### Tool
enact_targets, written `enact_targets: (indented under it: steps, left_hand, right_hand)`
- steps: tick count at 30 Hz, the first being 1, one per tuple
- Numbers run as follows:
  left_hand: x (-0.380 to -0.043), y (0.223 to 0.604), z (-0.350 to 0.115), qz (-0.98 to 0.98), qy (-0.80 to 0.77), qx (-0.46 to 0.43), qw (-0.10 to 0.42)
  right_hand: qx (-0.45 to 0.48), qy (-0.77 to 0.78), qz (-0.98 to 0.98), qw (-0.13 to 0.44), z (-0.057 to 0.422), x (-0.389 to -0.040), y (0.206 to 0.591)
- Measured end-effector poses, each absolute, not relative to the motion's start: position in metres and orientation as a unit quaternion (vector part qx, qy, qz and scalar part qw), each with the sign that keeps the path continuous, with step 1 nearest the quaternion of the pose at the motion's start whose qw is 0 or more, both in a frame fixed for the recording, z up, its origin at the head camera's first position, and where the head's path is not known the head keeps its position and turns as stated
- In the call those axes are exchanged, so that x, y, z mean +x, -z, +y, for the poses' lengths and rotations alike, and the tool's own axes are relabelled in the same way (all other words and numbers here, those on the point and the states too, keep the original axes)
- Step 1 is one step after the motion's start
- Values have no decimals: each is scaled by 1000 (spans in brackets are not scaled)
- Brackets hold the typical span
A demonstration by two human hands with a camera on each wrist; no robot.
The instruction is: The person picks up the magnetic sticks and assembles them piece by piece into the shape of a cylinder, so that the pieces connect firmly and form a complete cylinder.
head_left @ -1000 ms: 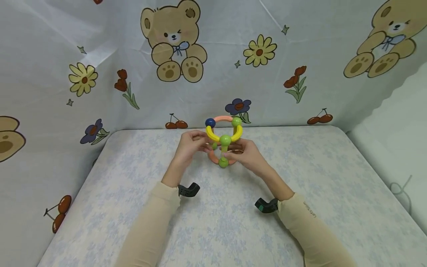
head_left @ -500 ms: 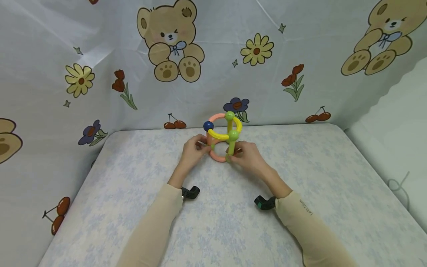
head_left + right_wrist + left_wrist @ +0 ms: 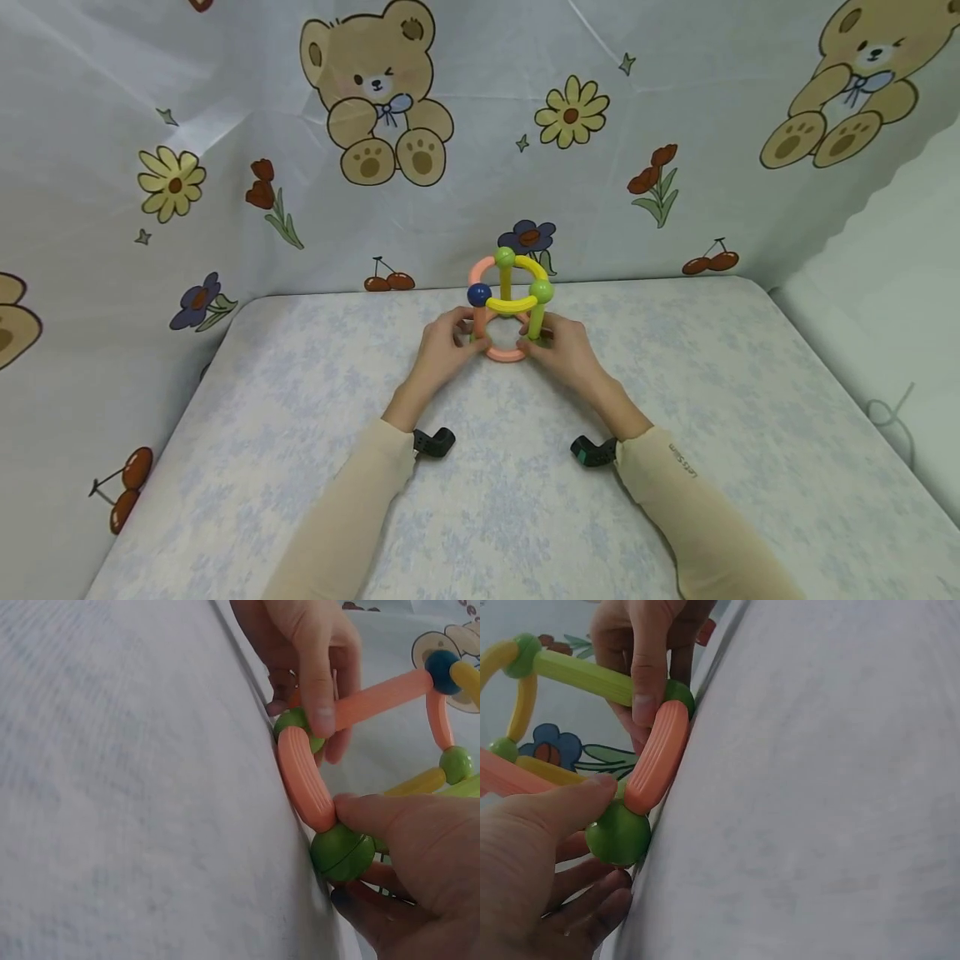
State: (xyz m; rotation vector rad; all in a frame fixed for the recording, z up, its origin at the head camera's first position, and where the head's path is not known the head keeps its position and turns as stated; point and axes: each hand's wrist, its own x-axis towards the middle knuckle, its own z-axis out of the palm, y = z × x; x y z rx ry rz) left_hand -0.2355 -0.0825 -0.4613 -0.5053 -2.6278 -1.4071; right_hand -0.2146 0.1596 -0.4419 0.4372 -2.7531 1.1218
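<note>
A toy frame of magnetic rods and balls [image 3: 512, 306] stands upright at the table's far side. Pink curved rods [image 3: 660, 754] form its lower ring; the upper ring joins pink and yellow rods with green balls [image 3: 542, 292] and a blue ball [image 3: 479, 294]. My left hand [image 3: 444, 354] grips the left lower corner, thumb by the pink upright and fingers around a green ball [image 3: 619, 834]. On the other side, my right hand [image 3: 567, 352] pinches the right lower corner, its thumb beside another green ball [image 3: 343, 853] below the light green upright.
The table [image 3: 495, 508] has a pale cloth with a faint blue pattern. Right behind the frame hangs a curtain [image 3: 480, 125] printed with bears and flowers. A thin grey cord [image 3: 892, 417] lies off the table's right side.
The frame has turned counter-clockwise as seen from above: its front green ball swung right and the blue ball came to the front left. Both hands shifted their hold around the lower ring.
</note>
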Motion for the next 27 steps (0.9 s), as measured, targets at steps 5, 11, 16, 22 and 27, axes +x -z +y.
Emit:
enact_targets:
  steps: [5, 11, 16, 22, 27]
  left_hand:
    - [-236, 465, -85, -867, 467, -167, 40]
    - [-237, 467, -90, -858, 474, -193, 46]
    - [-236, 468, -93, -854, 478, -198, 51]
    - [-232, 471, -92, -849, 489, -197, 34]
    - [-229, 473, -86, -841, 499, -208, 25]
  right_hand:
    - [153, -368, -915, 61, 157, -214, 444]
    - [161, -367, -914, 63, 154, -215, 444]
    - [167, -364, -914, 66, 151, -217, 446]
    - [173, -364, -913, 61, 155, -214, 448]
    - [163, -365, -915, 56, 163, -211, 449]
